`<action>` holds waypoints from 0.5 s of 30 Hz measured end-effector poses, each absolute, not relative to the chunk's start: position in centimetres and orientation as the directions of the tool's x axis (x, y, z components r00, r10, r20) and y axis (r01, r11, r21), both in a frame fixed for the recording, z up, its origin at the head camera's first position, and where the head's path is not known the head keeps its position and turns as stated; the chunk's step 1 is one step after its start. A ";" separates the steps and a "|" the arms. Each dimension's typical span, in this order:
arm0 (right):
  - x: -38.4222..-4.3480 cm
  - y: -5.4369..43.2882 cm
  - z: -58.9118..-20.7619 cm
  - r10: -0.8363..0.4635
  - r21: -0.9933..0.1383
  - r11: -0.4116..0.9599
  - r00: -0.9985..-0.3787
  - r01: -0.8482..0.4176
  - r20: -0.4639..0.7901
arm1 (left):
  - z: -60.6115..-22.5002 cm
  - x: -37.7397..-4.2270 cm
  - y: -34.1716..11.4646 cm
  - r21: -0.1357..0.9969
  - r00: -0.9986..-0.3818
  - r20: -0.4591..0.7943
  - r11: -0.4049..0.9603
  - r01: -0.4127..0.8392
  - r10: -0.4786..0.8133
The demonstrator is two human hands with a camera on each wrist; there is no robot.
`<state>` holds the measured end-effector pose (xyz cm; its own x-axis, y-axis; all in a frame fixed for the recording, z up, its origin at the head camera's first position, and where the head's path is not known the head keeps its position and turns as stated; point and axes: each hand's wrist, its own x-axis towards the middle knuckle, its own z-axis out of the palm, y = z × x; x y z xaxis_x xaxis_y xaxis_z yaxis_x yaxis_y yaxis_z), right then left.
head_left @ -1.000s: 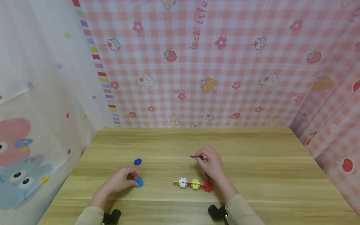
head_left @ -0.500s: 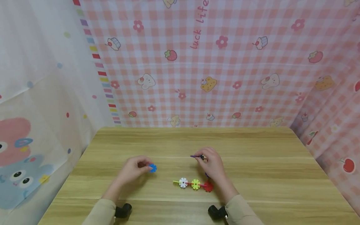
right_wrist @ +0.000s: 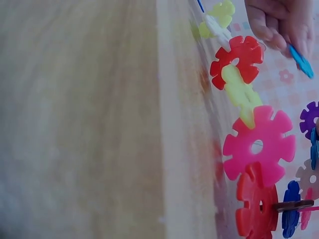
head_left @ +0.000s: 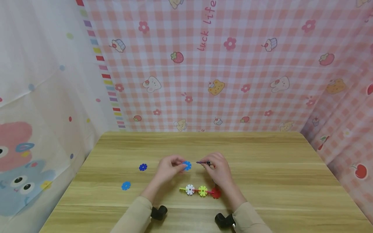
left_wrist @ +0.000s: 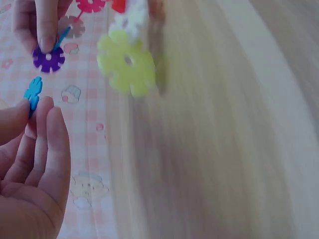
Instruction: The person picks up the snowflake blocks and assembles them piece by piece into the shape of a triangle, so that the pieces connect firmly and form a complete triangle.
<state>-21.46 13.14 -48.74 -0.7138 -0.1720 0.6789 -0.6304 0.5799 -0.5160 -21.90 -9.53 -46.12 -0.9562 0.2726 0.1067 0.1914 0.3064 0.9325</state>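
Observation:
My left hand [head_left: 168, 169] pinches a light blue notched disc [head_left: 187, 165] between thumb and fingertips, raised over the table. In the left wrist view this light blue disc [left_wrist: 33, 93] is edge-on, just short of a purple notched disc [left_wrist: 49, 59]. My right hand [head_left: 219, 168] pinches that purple piece, which joins a light blue disc [right_wrist: 314, 149] on a linked chain. The chain's front row on the table includes a yellow-green disc [left_wrist: 127, 62] at its end, a white disc [head_left: 190, 189], a yellow disc [head_left: 202, 191] and a red disc [head_left: 216, 193]. My right hand hides part of the chain.
A loose dark blue disc [head_left: 143, 167] and a loose light blue disc [head_left: 126, 185] lie left of my left arm on the wooden table [head_left: 262, 168]. A pink checked curtain [head_left: 198, 81] hangs behind the table, with a white curtain [head_left: 52, 81] on the left.
My left hand has lifted the light blue disc off the table and carried it right, close to my right hand. Two loose blue discs are uncovered again. My right hand stays nearly still.

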 end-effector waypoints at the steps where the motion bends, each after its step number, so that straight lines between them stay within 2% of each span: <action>1: -21.5 13.1 -48.8 -0.173 -0.515 0.578 -0.712 -0.633 0.681 | -46.2 -22.0 -9.2 0.935 -0.954 0.111 0.295 0.195 0.277; 15: -21.4 12.9 -48.5 -0.155 -0.482 0.570 -0.663 -0.666 0.732 | -45.0 -22.4 -6.3 0.929 -0.971 0.136 0.314 0.194 0.198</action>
<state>-21.42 12.94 -48.49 -0.6628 -0.1553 0.7325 -0.6658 0.5699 -0.4816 -22.40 -6.28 -45.03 -0.9707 0.1981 0.1358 0.1941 0.3139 0.9294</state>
